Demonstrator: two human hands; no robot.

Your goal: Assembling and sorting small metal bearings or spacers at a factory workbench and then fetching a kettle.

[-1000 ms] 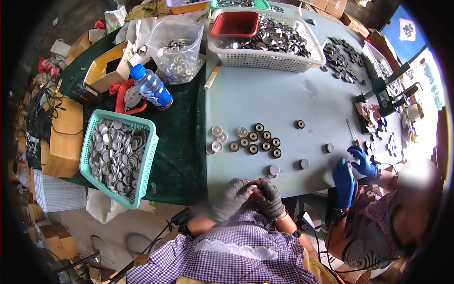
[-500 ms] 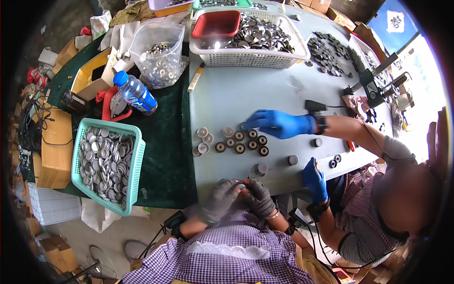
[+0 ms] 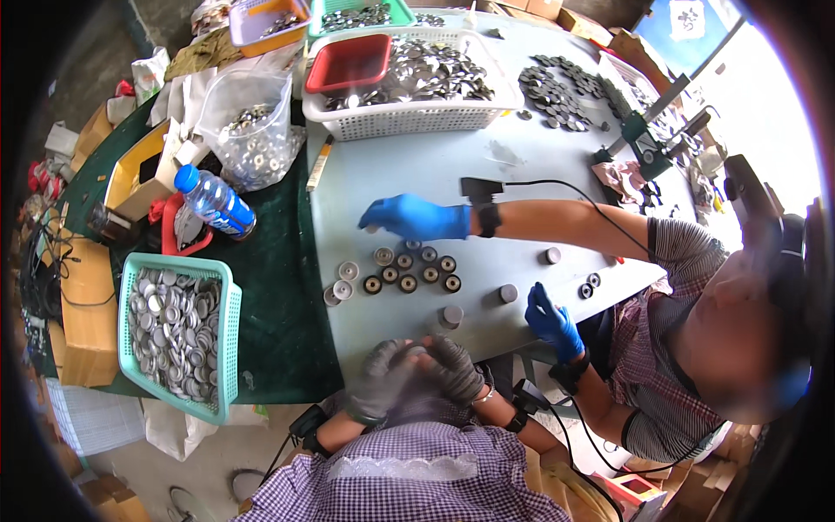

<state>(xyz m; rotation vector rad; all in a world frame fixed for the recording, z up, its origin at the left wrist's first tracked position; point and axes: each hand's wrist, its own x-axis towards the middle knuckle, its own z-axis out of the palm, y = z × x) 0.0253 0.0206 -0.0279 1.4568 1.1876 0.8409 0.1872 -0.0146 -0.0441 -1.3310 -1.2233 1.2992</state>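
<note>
My left hand (image 3: pixel 379 369) and my right hand (image 3: pixel 454 369), both in dark grey gloves with bare fingertips, meet at the table's near edge. Their fingers are closed together around a small round grey part (image 3: pixel 416 351), mostly covered by the fingers. Motion blurs the left glove a little. Just beyond, several black-rimmed wheels (image 3: pixel 408 284) and pale grey wheels (image 3: pixel 348 271) lie grouped on the grey-blue table (image 3: pixel 383 165). Grey cylindrical pieces (image 3: pixel 450 317) stand to the right of the group.
A co-worker's blue-gloved hand (image 3: pixel 417 217) reaches over the table behind the wheels; the other blue glove (image 3: pixel 554 324) rests near the edge. On the left are a green basket of grey caps (image 3: pixel 230 339) and a bottle (image 3: pixel 217 204). A white basket (image 3: pixel 409 123) of discs stands behind.
The whole view has shifted, so the table sits further left in the picture. The co-worker's reaching blue glove has moved left, past the wheels. My hands stay together at the part.
</note>
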